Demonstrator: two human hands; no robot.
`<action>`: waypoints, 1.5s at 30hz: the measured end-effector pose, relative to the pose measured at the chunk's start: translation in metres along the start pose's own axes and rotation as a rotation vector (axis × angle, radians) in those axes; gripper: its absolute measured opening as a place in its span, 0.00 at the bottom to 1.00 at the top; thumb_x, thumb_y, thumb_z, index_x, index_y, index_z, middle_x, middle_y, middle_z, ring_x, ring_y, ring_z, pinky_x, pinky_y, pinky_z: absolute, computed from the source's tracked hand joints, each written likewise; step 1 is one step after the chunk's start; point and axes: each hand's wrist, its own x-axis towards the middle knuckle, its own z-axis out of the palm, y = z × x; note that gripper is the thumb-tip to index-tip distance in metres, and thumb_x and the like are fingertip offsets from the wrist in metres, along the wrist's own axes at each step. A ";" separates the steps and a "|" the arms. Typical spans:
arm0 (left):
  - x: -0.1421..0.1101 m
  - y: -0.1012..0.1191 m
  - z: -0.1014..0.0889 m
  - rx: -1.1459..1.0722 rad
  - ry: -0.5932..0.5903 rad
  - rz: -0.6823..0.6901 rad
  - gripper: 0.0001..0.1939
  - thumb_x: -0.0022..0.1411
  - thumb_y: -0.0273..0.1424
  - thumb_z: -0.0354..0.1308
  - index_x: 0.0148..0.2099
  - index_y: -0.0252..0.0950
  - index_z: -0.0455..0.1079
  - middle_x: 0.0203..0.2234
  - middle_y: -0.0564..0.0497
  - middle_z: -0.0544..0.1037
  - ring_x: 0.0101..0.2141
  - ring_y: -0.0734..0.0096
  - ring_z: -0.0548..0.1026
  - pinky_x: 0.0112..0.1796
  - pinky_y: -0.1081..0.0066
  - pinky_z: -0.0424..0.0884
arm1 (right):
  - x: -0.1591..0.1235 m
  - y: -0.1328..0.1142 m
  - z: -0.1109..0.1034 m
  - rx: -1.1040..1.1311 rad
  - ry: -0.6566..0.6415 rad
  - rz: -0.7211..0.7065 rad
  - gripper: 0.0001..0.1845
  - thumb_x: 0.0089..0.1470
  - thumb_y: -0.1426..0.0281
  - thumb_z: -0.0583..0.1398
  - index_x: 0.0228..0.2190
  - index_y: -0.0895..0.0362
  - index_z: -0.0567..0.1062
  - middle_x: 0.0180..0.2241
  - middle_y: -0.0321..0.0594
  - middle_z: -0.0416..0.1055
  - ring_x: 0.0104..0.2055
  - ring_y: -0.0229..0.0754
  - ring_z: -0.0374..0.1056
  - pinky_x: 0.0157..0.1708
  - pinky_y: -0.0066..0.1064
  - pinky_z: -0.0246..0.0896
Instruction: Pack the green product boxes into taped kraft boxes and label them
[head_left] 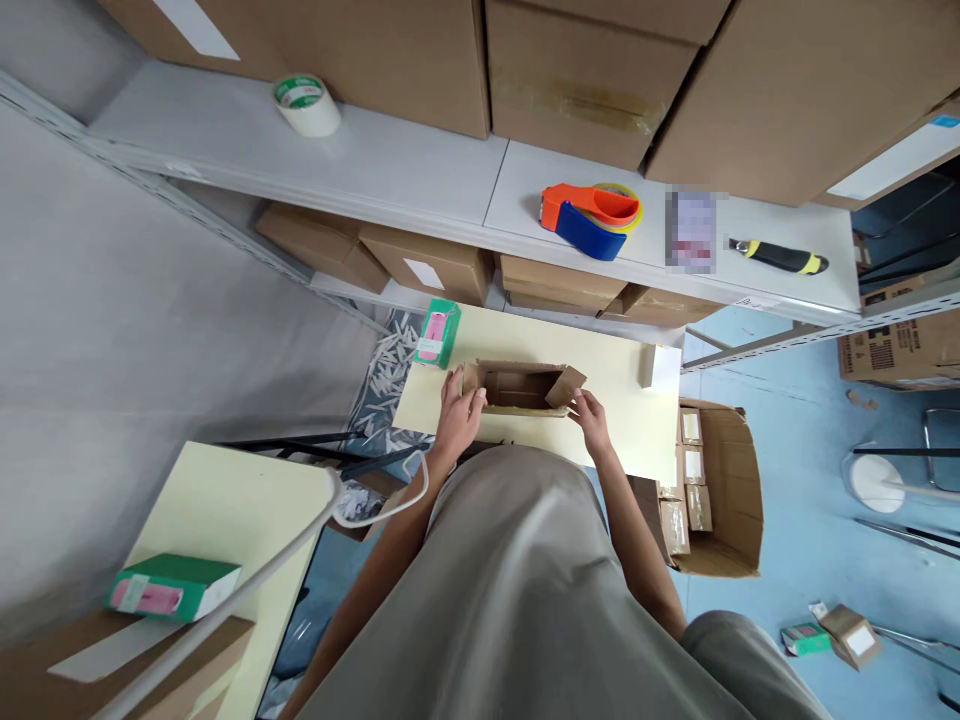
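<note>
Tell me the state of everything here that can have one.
Small carton: top open
Left hand: holding carton's left end
Right hand: at its right flap
Large carton: open, small boxes inside
Tape dispenser: loaded
Knife: lying down, blade unclear
Green box on table: closed

The small brown corrugated cardboard box [517, 388] rests on the pale yellow rectangular table [630, 440], its long sides running roughly parallel to the table's near edge. The top is open, exposing a shadowed interior. Both hands contact the box at its ends, the left hand [459, 412] at the left end and the right hand [590, 420] at the flap on the right end, which is angled outward.
</note>
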 end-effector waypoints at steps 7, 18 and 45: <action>-0.022 -0.007 0.009 -0.026 -0.190 -0.070 0.24 0.69 0.35 0.68 0.65 0.41 0.74 0.76 0.37 0.61 0.78 0.43 0.56 0.72 0.47 0.65 | -0.007 0.002 0.004 -0.125 -0.028 -0.069 0.34 0.60 0.36 0.64 0.45 0.54 0.82 0.53 0.50 0.81 0.56 0.57 0.79 0.58 0.52 0.79; -0.021 -0.010 0.010 -0.074 -0.144 -0.195 0.46 0.62 0.32 0.72 0.79 0.40 0.60 0.73 0.39 0.70 0.72 0.44 0.70 0.71 0.49 0.69 | -0.003 0.017 0.003 -0.450 -0.123 -0.211 0.29 0.60 0.52 0.64 0.58 0.54 0.76 0.58 0.55 0.78 0.54 0.57 0.81 0.51 0.50 0.83; -0.413 -0.191 -0.163 -0.303 0.664 -0.789 0.46 0.64 0.33 0.70 0.80 0.39 0.59 0.74 0.38 0.69 0.71 0.42 0.70 0.69 0.50 0.71 | -0.207 0.131 0.419 -0.963 -0.893 -0.545 0.31 0.58 0.41 0.59 0.40 0.54 0.84 0.45 0.50 0.82 0.48 0.53 0.77 0.55 0.45 0.73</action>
